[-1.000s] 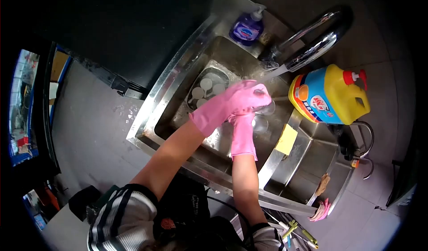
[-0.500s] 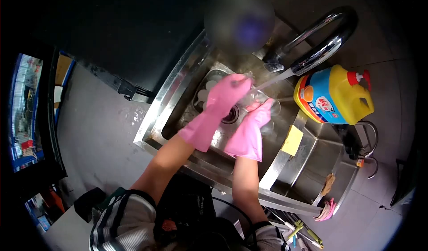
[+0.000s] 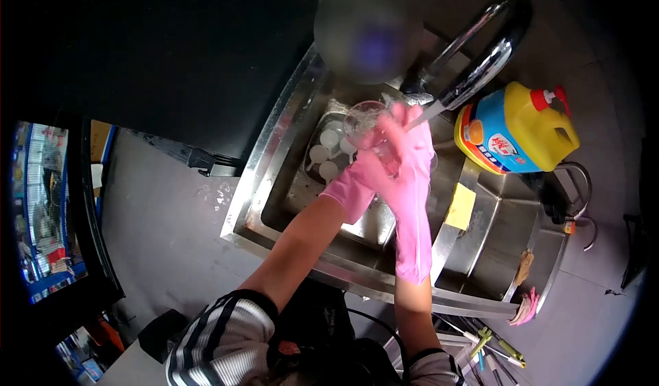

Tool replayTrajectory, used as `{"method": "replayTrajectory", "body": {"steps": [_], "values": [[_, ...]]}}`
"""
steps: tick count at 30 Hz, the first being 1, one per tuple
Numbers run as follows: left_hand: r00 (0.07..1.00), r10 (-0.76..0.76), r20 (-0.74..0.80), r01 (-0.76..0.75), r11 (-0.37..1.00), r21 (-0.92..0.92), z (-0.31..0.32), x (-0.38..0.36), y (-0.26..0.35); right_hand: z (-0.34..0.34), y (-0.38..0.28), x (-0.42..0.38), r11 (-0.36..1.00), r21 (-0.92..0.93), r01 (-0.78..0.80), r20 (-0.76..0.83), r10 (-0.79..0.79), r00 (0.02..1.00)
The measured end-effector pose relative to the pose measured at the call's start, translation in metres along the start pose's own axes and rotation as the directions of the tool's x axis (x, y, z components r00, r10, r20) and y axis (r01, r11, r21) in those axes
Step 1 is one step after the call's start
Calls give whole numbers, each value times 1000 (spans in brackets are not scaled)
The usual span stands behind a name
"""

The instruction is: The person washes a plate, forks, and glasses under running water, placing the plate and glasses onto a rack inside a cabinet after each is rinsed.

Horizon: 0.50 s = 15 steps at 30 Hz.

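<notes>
Both my hands wear pink rubber gloves and meet over the sink basin. A clear cup (image 3: pixel 364 120) lies tilted between them, its round rim facing up and left. My left hand (image 3: pixel 357 183) is closed on the cup from below, its fingers partly hidden behind the other glove. Over it, my right hand (image 3: pixel 410 170) grips the cup's side, with the fingers smeared by motion. Water from the black-and-chrome faucet (image 3: pixel 491 63) runs down onto the right glove's fingers. Several small round whitish items (image 3: pixel 329 138) lie in a tray to the left of the hands.
A yellow dish soap jug (image 3: pixel 511 129) with a red pump stands right of the stainless sink (image 3: pixel 257 214). A yellow sponge (image 3: pixel 460 206) rests on the divider beside the second basin (image 3: pixel 491 238). A pink cloth or glove (image 3: pixel 526 308) hangs at the right corner.
My right hand has moved up over my left, and the cup's rim now shows left of the fingers. The left hand has dropped lower. The whole view has shifted slightly.
</notes>
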<state>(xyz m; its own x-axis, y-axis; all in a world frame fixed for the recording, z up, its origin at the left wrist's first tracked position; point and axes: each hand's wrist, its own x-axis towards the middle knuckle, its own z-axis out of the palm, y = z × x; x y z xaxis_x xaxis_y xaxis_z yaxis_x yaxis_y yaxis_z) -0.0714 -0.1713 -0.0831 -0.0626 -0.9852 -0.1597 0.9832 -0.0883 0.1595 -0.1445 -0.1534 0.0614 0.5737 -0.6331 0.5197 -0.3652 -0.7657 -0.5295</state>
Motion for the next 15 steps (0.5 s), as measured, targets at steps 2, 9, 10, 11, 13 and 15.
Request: {"method": "replayTrajectory", "body": {"steps": [2,9,10,11,13,15], "values": [[999,-21,38,19,998,55,1,1,2,-1,6,-14,991,-47,-122,-9,122,993],[985,15,-175,62,903,425,-11,0,-8,-8,8,-26,868,123,-481,158,462,873],[980,-22,-196,96,922,375,-11,-3,-6,2,9,-35,885,131,-447,22,448,894],[981,-66,-181,121,943,310,-12,-8,-3,12,19,-41,906,207,-371,-82,393,916],[985,-103,-141,132,968,212,-10,-19,2,29,32,-43,924,333,-187,-289,289,913],[992,-81,-98,93,987,133,-6,-21,4,37,31,-38,940,332,-79,-361,204,910]]}}
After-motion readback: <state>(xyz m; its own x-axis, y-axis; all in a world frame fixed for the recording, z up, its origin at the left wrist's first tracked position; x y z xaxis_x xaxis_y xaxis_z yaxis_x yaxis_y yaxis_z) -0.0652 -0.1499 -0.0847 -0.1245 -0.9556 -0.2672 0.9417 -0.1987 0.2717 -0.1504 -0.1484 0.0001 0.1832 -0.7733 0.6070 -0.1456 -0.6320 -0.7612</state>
